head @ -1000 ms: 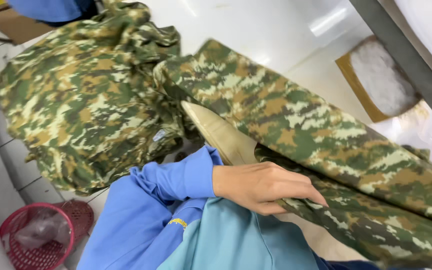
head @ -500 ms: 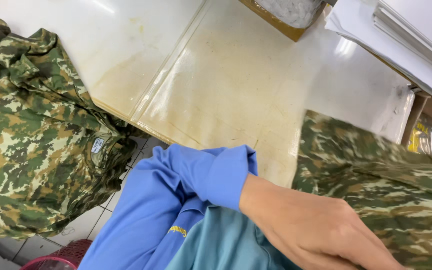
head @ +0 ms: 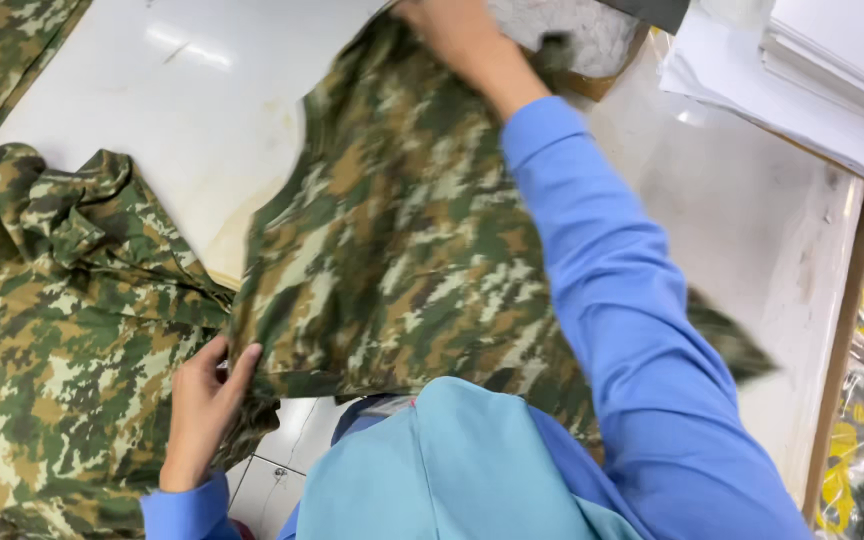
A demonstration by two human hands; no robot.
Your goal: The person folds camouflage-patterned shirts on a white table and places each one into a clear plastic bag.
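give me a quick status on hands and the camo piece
Left hand pinching near edge of camo garment. Right hand gripping its far end. Camo pile alongside, left.

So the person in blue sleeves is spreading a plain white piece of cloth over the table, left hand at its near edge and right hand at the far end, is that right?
Not quite: the cloth is green and brown camouflage, not plain white. The head view shows it. The rest holds: the left hand grips its near edge, the right hand holds the far end, and it lies over the white table.
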